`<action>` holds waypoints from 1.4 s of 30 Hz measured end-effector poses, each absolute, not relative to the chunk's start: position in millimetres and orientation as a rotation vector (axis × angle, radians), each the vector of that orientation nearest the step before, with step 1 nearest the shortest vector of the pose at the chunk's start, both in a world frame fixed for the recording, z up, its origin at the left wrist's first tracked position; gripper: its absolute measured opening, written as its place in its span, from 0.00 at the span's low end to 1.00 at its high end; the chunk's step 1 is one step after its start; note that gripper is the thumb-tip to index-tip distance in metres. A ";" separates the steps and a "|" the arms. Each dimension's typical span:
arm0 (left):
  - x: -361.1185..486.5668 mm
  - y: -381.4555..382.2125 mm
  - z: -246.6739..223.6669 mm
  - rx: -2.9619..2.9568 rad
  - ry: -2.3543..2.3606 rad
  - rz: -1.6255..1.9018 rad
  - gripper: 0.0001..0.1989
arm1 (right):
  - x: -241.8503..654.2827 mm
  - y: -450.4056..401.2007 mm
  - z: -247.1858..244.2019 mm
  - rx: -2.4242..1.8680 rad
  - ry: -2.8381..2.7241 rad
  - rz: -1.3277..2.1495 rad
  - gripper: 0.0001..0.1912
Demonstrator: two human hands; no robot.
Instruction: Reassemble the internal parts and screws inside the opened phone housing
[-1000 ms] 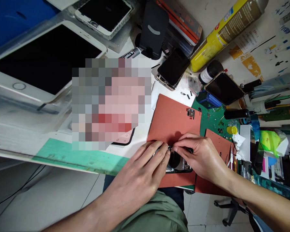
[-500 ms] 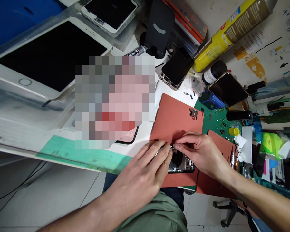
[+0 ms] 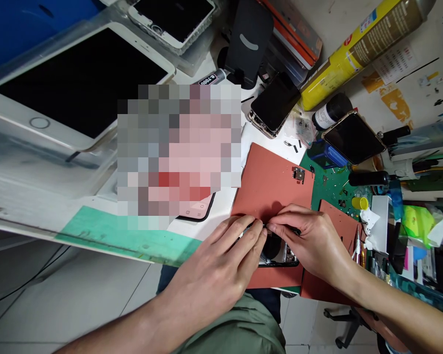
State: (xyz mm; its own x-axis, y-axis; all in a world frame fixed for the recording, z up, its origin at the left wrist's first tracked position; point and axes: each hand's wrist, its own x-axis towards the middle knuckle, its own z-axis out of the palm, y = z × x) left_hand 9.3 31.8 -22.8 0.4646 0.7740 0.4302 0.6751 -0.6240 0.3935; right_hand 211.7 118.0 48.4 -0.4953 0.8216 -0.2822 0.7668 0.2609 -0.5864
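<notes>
Reddish mat (image 3: 271, 179) — phone (image 3: 275, 251) near edge

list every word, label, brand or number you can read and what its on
"B-7000", its last digit unclear: grey tube
Too small or blurred to read:
Print on the yellow can
Label on the dark bottle
Sheet on the wall
Writing on the bright green wrapper

The mat (image 3: 271, 184) is brick red, the spray can (image 3: 354, 51) yellow and brown.
</notes>
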 end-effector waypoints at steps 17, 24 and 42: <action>8.4 29.5 -24.6 2.541 1.266 0.916 0.21 | 212.3 116.3 48.0 -1.562 -2.365 1.118 0.10; 9.4 29.1 -25.1 2.523 1.276 0.907 0.20 | 211.4 119.3 50.2 -1.557 -2.385 1.149 0.12; 10.3 31.0 -24.9 2.531 1.297 0.943 0.18 | 209.1 127.4 51.5 -1.731 -2.191 1.407 0.08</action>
State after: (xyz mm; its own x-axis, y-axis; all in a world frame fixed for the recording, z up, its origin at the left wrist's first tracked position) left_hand 10.3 31.0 -24.9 0.4300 0.7730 0.4664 0.6820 -0.6166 0.3932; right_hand 209.1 127.4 51.5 -0.3869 0.7826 -0.4877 0.7693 -0.0178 -0.6387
